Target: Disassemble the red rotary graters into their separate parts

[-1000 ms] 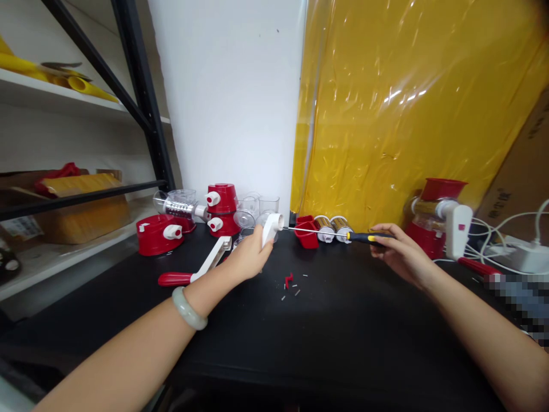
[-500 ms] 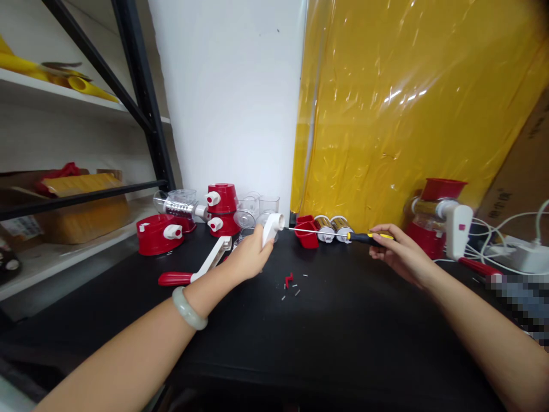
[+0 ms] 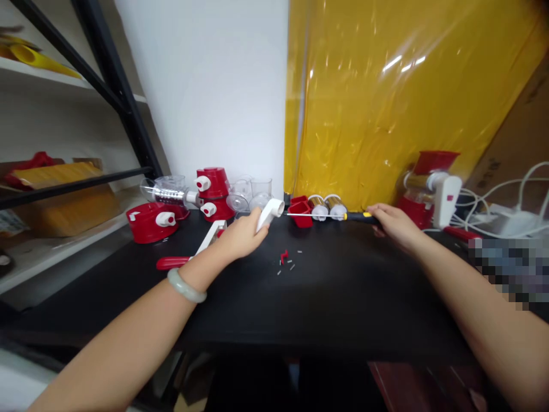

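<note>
Tipped downward since the earlier frame, my view shows left hand (image 3: 241, 234) closed round a white part (image 3: 269, 214) jutting past its fingers, right hand (image 3: 393, 224) pinching a screwdriver (image 3: 357, 217) leftward of its fingertips, whose rearward hold, I judge, could let the tip slip.

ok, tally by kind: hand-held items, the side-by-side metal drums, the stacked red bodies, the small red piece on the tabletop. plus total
Screwdriver, in right hand: 1
White part, in left hand: 1
Metal drums: 2
Stacked red bodies: 2
Small red piece: 1
Total: 7
</note>
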The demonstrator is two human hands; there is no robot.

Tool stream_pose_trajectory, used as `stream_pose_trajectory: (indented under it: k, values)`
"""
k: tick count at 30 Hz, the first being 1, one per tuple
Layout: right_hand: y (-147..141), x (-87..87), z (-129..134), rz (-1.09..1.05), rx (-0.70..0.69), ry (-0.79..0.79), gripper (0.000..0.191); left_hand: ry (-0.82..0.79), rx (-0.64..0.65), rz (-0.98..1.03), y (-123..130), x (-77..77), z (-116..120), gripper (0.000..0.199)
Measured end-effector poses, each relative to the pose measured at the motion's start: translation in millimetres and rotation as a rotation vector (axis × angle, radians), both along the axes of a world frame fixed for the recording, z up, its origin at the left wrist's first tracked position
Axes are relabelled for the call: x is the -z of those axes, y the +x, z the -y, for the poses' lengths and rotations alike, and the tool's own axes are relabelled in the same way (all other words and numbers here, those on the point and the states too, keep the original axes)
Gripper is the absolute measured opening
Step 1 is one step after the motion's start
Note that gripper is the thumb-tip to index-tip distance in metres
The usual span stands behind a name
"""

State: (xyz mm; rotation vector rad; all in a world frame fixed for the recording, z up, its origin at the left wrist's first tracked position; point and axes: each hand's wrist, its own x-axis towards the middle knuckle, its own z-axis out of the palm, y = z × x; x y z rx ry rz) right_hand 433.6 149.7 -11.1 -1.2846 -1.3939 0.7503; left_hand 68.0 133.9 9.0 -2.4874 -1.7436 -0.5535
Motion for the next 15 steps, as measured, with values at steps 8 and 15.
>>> stream_pose_trajectory:
  k: [8,15]
  values:
    - [10.5,-2.1,-4.2,-0.039,0.097,-0.044,0.024,-0.024,0.087,-0.178,2.4,-3.3,5.1,0.037]
    - [13.5,-0.1,-6.6,0.057,0.141,-0.027,0.022,-0.040,0.122,-0.191,5.0,-5.5,6.3,0.034]
